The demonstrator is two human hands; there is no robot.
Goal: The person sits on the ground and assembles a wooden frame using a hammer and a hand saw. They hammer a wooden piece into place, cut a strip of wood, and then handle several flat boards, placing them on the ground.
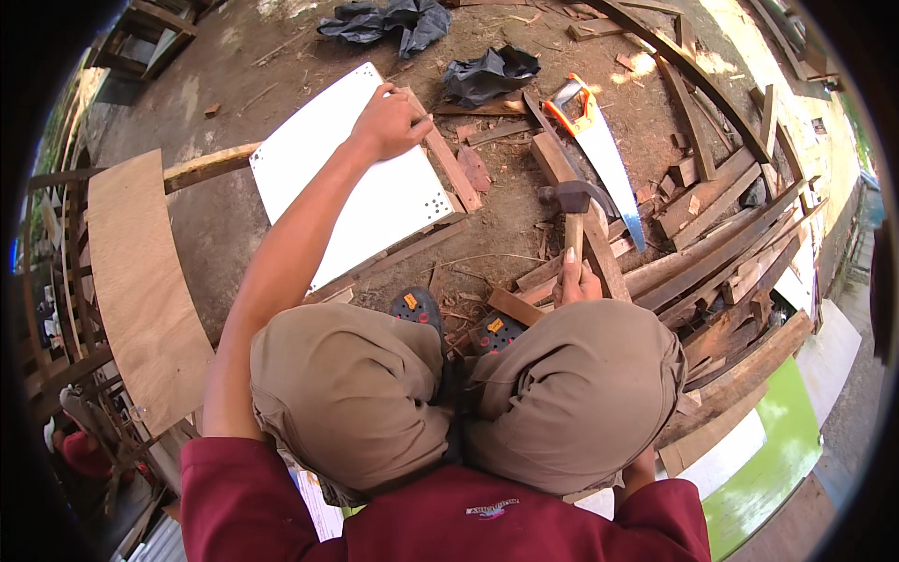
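My left hand (384, 126) rests at the right edge of a white panel (323, 169), fingers curled beside a reddish wooden strip (443, 155) that runs along that edge. What those fingers pinch, if anything, cannot be made out. Clusters of small dark dots mark the panel's corners. In front of my right knee, my right hand (578, 281) is closed around the wooden handle of a hammer (573, 201). The hammer's dark metal head is raised away from me, over wooden pieces. Part of my right hand is hidden behind the knee.
A handsaw (599, 150) with an orange handle lies beyond the hammer. Timber offcuts (716, 281) pile up on the right, near a green sheet (773, 450). Black plastic (492, 73) lies at the far side. A brown board (145, 290) stands left.
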